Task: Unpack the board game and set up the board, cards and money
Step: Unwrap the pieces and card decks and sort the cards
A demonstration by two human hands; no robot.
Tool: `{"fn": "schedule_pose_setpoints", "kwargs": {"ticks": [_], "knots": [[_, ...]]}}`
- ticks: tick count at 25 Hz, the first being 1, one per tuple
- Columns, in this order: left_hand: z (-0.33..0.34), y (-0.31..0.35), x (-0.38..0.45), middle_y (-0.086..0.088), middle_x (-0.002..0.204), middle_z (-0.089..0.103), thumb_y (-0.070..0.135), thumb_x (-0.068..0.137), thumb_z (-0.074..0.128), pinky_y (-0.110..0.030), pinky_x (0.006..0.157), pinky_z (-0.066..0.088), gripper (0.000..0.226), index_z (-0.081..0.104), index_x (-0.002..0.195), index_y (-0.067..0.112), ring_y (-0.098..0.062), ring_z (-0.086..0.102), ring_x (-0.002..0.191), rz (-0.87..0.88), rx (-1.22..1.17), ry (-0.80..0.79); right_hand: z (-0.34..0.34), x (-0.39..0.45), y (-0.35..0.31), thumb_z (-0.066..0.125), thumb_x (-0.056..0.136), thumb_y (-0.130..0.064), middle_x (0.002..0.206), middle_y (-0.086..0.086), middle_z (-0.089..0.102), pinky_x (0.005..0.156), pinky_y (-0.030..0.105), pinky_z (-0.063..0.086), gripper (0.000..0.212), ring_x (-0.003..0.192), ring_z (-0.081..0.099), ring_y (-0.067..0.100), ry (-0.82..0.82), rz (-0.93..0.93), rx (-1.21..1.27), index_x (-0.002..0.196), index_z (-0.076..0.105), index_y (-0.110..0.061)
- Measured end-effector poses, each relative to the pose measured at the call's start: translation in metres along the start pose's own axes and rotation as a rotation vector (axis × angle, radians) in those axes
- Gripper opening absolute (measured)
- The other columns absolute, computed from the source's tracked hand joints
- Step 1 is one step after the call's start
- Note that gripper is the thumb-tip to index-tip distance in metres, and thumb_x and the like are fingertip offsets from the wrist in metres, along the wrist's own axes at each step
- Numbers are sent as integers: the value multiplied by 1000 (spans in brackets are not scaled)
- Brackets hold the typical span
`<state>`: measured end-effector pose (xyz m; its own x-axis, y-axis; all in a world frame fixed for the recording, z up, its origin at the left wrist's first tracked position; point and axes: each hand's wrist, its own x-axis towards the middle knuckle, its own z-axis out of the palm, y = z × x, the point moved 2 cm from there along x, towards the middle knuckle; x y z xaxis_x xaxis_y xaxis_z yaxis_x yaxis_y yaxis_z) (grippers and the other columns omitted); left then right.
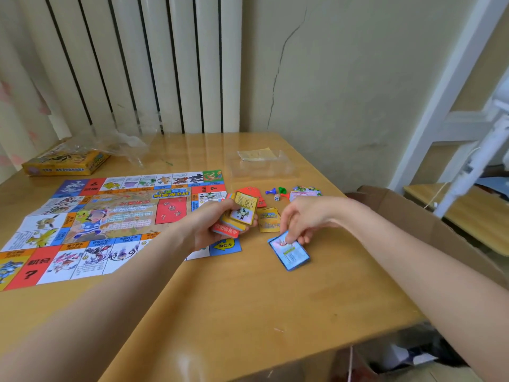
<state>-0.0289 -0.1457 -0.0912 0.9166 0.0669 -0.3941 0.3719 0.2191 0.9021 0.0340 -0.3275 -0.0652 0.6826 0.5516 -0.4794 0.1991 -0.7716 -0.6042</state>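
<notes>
While the left hand [217,221] grips the mixed card stack [238,216] off the board's [110,216] right edge, the right hand [300,219] pinching the blue-bordered card [289,250] should square it flat mid-table, starting a separate sorted pile.

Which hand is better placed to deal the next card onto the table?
The right hand: its fingertips are already on the blue-bordered card by the table's near edge, while the left hand grips the mixed card stack.
</notes>
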Motion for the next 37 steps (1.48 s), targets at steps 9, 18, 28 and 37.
{"fn": "schedule_pose_setpoints", "kwargs": {"ticks": [9, 18, 28, 37], "knots": [[3, -4, 0, -3, 66, 70, 8, 83, 67, -27, 61, 53, 12, 57, 86, 14, -14, 66, 53, 103, -11, 102, -2, 1, -15, 66, 85, -25, 68, 5, 57, 39, 18, 39, 21, 44, 50, 9, 237, -91, 84, 90, 58, -6], [5, 5, -5, -5, 70, 72, 2, 91, 53, -22, 51, 56, 10, 60, 96, 6, -14, 69, 56, 128, -84, -87, 1, 19, -24, 68, 82, -3, 68, 7, 56, 38, 15, 39, 32, 43, 51, 7, 367, -158, 640, 111, 56, 2], [-6, 7, 2, -10, 93, 68, 5, 85, 62, -20, 50, 53, 31, 58, 116, 4, -16, 66, 68, 196, -90, 77, -2, 24, -25, 66, 83, -4, 68, 6, 54, 35, 14, 33, 14, 42, 43, 6, 381, -108, 660, 96, 60, -4], [-10, 10, 11, -7, 85, 65, 11, 90, 58, -20, 45, 52, 6, 59, 97, 10, -8, 66, 49, 221, -159, 165, -22, 18, -19, 64, 83, -3, 61, 6, 50, 35, 16, 29, 16, 35, 43, 8, 599, -30, 481, 77, 52, -10]]}}
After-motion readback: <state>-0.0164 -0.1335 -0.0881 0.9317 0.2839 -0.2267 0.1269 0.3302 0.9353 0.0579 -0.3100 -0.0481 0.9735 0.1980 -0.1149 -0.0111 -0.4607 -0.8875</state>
